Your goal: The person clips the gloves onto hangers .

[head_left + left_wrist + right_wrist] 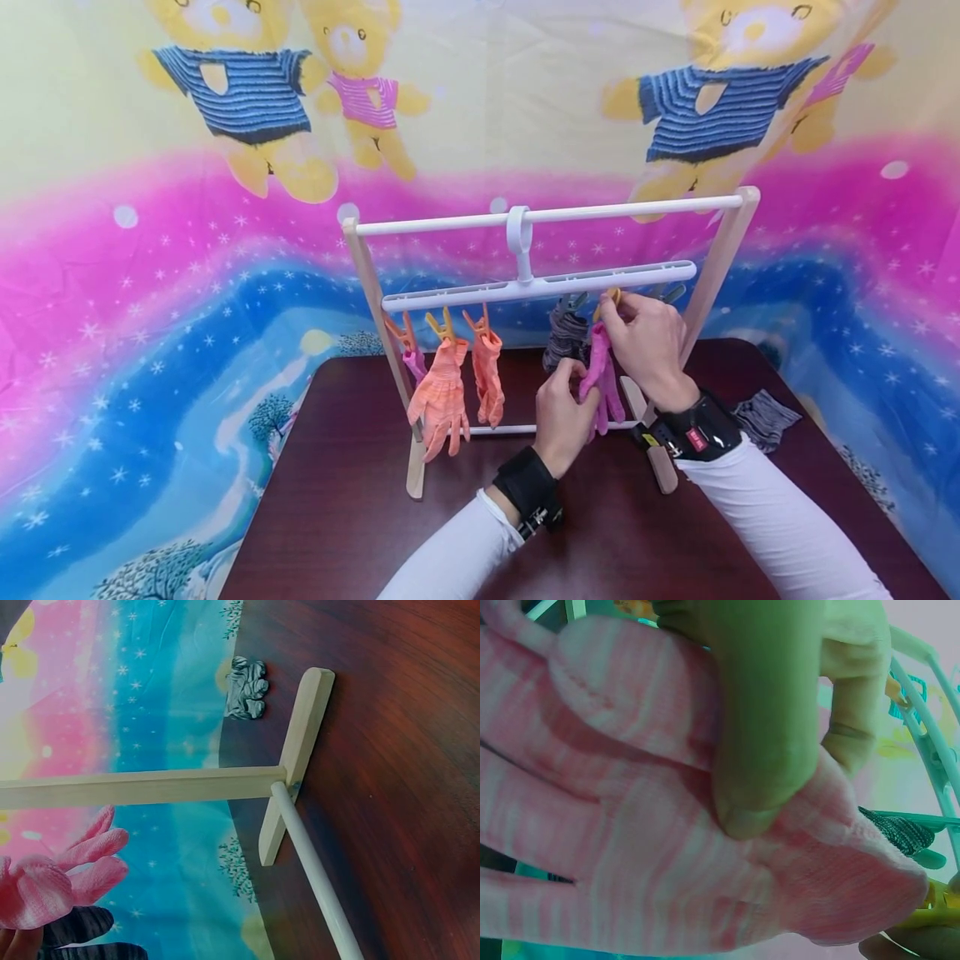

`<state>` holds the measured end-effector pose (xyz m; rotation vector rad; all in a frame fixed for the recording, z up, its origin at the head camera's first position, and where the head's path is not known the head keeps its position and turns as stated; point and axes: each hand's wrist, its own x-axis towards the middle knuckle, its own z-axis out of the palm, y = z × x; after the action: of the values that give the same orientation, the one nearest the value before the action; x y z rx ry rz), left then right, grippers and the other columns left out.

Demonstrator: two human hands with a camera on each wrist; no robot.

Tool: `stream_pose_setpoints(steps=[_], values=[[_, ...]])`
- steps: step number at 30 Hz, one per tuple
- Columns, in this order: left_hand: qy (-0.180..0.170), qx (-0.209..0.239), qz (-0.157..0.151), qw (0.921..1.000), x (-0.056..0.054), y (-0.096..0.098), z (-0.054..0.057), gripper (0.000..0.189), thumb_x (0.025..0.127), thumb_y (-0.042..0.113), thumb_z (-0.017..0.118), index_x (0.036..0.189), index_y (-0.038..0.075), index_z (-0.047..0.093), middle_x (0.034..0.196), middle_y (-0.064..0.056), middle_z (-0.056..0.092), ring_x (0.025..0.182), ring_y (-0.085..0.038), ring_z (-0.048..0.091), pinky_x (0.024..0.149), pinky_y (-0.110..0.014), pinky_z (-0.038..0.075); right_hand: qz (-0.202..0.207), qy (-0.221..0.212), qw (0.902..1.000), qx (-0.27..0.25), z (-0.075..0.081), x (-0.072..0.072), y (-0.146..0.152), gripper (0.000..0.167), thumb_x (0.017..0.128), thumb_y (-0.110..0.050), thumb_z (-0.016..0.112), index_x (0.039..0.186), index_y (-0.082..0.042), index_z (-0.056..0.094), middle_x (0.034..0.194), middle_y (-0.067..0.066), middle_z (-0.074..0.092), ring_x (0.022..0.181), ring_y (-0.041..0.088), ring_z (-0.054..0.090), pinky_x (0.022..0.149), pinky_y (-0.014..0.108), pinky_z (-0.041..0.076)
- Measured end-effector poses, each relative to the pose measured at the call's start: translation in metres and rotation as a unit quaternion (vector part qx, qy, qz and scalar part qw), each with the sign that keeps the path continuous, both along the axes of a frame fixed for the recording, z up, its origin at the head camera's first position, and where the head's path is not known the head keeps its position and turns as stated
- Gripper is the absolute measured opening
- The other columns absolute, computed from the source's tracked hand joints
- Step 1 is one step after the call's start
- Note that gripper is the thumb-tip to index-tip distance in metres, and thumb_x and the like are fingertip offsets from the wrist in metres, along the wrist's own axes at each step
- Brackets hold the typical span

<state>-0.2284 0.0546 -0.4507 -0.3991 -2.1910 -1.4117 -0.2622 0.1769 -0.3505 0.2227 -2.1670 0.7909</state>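
Observation:
In the head view my left hand [566,412] pinches a pink striped glove [600,375] by its side, fingers of the glove hanging down. My right hand [648,342] is higher up, gripping a yellow clothespin [613,298] under the white hanger [525,287]. Seen from the right wrist, the glove's cuff [870,889] lies right by the yellow clothespin [930,911], and a thumb presses on the knit fabric. A dark grey striped glove [566,333] hangs just left of the pink one from a grey-green clothespin [576,302].
An orange glove [442,396], another orange glove [487,379] and a pink one [415,364] hang from clothespins on the left. The hanger hooks over a wooden stand's white top bar [622,212]. A grey striped glove [767,419] lies on the dark table [315,517], right.

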Motion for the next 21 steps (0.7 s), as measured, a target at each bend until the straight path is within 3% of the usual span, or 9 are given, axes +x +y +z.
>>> stream_pose_setpoints(steps=[7,14,21], values=[[0.016,0.004,-0.003,0.9999,0.000,0.001,0.003,0.022,0.083,0.005,0.074,0.099,0.011,0.060,0.086,-0.004,0.070,0.072,-0.005,0.066,0.064,-0.009,0.046,0.002,-0.006,1.0000,-0.001,0.000,0.001,0.000,0.042,0.097,-0.027,0.062,0.058,-0.010,0.063,0.046,0.005,0.052,0.046,0.021,0.046,0.044,0.030,0.023],[0.031,0.005,-0.007,0.9995,0.000,0.003,0.009,0.020,0.085,0.005,0.073,0.100,0.011,0.060,0.086,-0.004,0.070,0.072,-0.008,0.069,0.064,-0.009,0.048,0.014,-0.013,0.9998,-0.005,0.001,0.004,0.001,0.038,0.097,-0.026,0.061,0.064,-0.008,0.068,0.049,0.006,0.056,0.047,0.016,0.044,0.043,0.028,0.023],[0.031,0.002,-0.012,0.9994,0.000,0.004,0.013,0.020,0.087,0.006,0.073,0.101,0.010,0.060,0.088,-0.004,0.069,0.074,-0.008,0.067,0.065,-0.010,0.048,0.011,-0.016,0.9998,0.000,0.001,0.004,0.001,0.038,0.097,-0.027,0.062,0.063,-0.010,0.068,0.045,0.003,0.049,0.045,0.009,0.035,0.042,0.028,0.023]])
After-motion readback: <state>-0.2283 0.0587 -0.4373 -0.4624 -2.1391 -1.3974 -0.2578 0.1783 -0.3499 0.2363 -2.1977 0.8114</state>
